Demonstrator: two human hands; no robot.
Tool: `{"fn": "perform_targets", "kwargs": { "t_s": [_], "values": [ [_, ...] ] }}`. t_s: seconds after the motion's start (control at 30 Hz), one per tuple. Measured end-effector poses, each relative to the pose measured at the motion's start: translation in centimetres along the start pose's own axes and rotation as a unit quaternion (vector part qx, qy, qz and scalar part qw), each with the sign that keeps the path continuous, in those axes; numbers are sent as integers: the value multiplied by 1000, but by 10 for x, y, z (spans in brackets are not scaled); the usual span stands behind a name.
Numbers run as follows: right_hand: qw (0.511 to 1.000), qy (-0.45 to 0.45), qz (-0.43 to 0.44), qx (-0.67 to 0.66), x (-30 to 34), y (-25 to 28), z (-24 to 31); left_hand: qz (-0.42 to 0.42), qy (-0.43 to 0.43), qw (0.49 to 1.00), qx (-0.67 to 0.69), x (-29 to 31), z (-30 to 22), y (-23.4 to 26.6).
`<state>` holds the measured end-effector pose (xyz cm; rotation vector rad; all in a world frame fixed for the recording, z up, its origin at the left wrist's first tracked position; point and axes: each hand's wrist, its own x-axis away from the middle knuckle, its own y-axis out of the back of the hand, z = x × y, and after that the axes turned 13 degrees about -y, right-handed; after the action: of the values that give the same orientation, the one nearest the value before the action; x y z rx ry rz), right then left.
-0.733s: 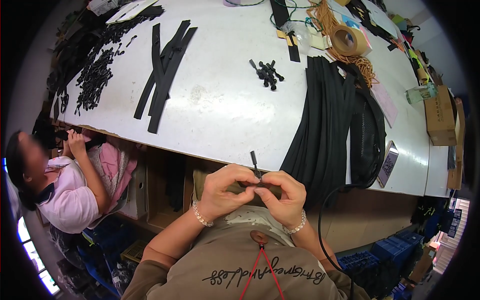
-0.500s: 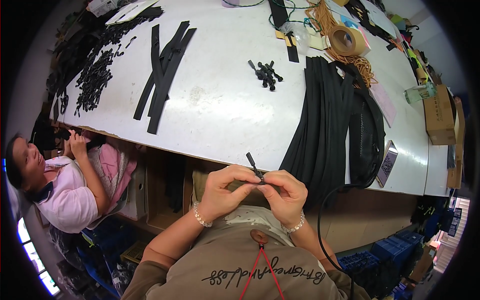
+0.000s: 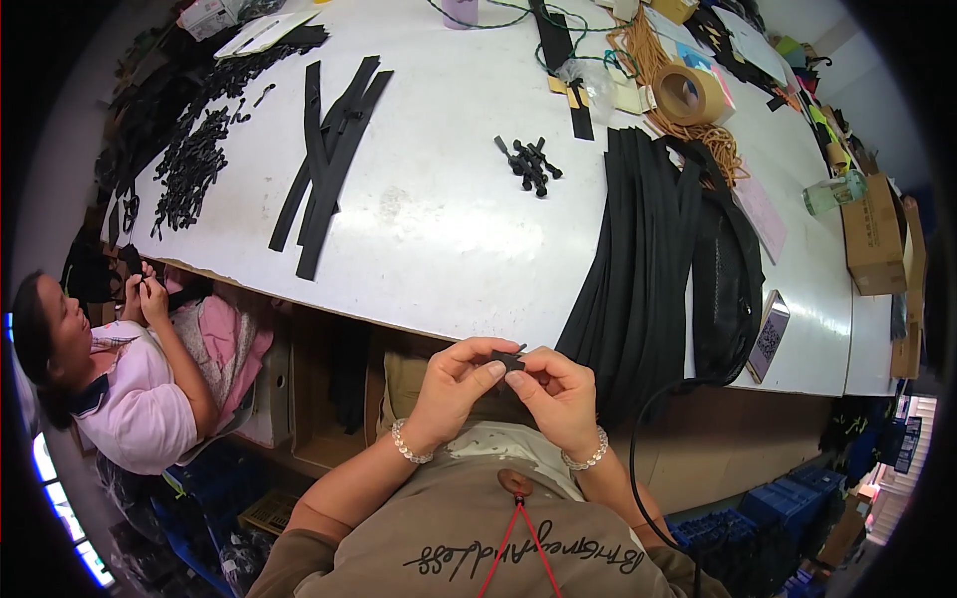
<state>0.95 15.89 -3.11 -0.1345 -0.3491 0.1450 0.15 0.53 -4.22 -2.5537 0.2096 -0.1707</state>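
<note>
Both my hands meet in front of me at the near table edge. My left hand [image 3: 454, 394] pinches a small black zipper pull [image 3: 509, 361] between thumb and fingers. My right hand [image 3: 560, 399] grips the other side of it, the fingertips of both hands almost touching. Fingers cover most of the piece, so its full shape is hidden. Farther off on the white table [image 3: 439, 249] lies a small heap of similar black pulls [image 3: 530, 165]. A larger pile of them [image 3: 191, 169] spreads at the far left.
Crossed black strips [image 3: 339, 164] lie left of centre. Long black strips [image 3: 638, 239] and a black mesh piece [image 3: 725, 274] hang toward the right edge, beside a phone-like slab [image 3: 768, 344]. A tape roll [image 3: 688, 95] sits behind. A co-worker [image 3: 140, 389] sits at left, handling something dark.
The zipper pull, which stuck up above my fingertips, is now turned down and mostly covered by them. My hands stay together. The co-worker's head has turned toward their own hands.
</note>
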Motion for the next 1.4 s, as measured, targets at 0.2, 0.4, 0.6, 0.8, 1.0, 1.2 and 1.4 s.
{"fn": "perform_targets", "kwargs": {
  "t_s": [0.2, 0.4, 0.6, 0.8, 1.0, 1.2, 1.4],
  "values": [
    [996, -84, 6, -27, 0, -2, 10, -91, 13, 988, 123, -6, -3, -6],
    [995, -89, 38, -14, -2, 2, 17, -74, 52, 990, 110, -4, -11, -11],
    [998, -41, 32, -47, -7, -4, 21, -66, 69, 987, 130, -4, -16, -11],
    [998, -21, 30, -54, -7, -6, 20, -54, 60, 990, 116, -1, -16, -13],
    [999, -10, 38, -34, -8, -5, 22, -37, 51, 995, 75, -2, -15, -12],
    [998, 19, 26, 54, -8, -2, 24, -30, 32, 998, 44, -1, -16, -10],
    [996, 24, 21, 85, -11, 2, 19, -26, 32, 999, 16, -1, -17, -9]
  ]
}}
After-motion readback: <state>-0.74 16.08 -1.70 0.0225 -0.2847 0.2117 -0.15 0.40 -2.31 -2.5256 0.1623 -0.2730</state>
